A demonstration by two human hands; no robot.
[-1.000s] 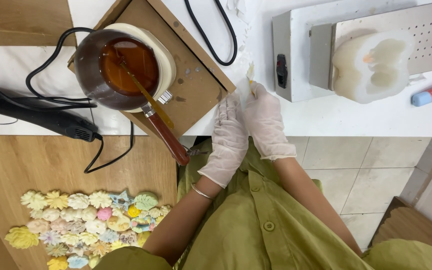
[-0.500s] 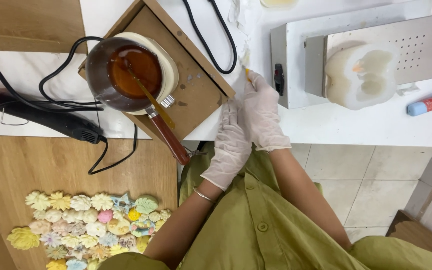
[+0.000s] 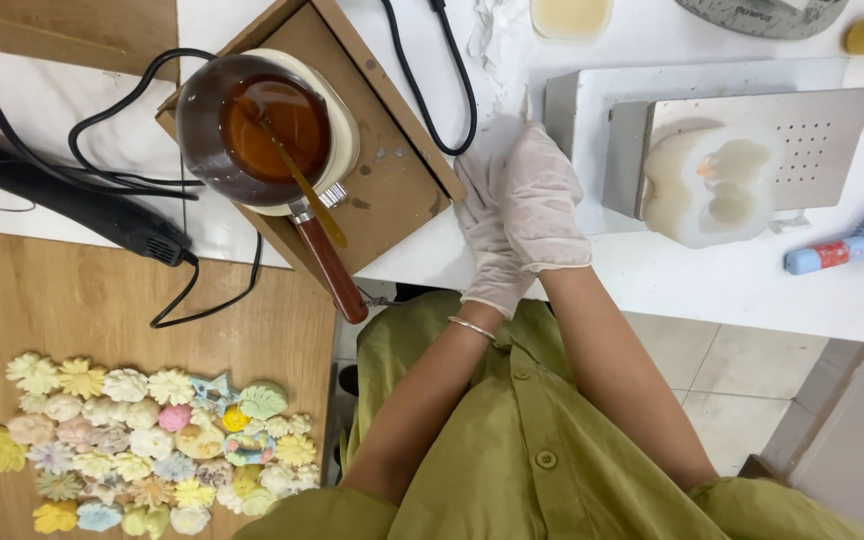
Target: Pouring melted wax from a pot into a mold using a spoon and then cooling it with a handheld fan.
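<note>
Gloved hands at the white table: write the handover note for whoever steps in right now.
Left hand: gloved, resting on the table edge, partly under the right hand; cannot tell if it holds anything.
Right hand: gloved, laid over the left, a thin pale stick poking up past the fingertips; grip unclear.
Small pan of amber liquid sits on the wooden tray, a stirrer in it.
White mould sits on the metal stand to the right.
Done: many pastel flower shapes laid out on the wooden board.
Left: amber liquid remains in the pan.
</note>
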